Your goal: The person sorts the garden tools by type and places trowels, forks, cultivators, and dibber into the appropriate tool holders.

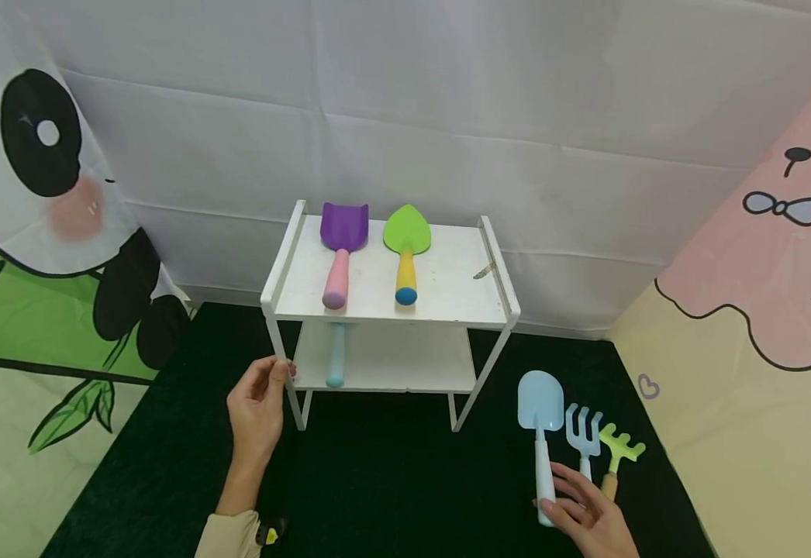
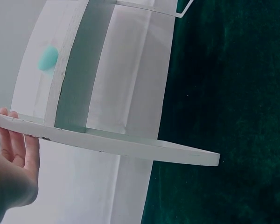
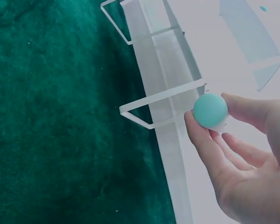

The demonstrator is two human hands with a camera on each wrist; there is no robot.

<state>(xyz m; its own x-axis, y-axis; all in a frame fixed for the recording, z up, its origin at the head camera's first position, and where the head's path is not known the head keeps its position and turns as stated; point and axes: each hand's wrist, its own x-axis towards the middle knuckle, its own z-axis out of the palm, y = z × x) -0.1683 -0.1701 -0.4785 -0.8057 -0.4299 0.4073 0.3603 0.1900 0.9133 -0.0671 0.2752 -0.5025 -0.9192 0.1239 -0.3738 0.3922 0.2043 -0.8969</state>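
Note:
My left hand (image 1: 255, 415) holds the front left leg (image 1: 296, 407) of a small white two-tier shelf (image 1: 447, 298); in the left wrist view its fingers (image 2: 31, 151) curl round the white bar. Over at the right, my right hand (image 1: 590, 519) pinches the handle of a light blue toy trowel (image 1: 540, 399), blade pointing away. The right wrist view shows the rounded handle end (image 3: 210, 111) between thumb and fingers. Beside that trowel are a light blue toy fork (image 1: 584, 434) and a green toy rake (image 1: 620, 448) with a tan handle, partly behind the hand.
On the top tier lie a purple toy shovel (image 1: 344, 226) with a pink handle and a green trowel (image 1: 407, 230) with a yellow handle. A light blue handle (image 1: 336, 360) shows on the lower tier. Dark green cloth (image 1: 377, 473) covers the floor; printed fabric walls (image 1: 405, 155) surround it.

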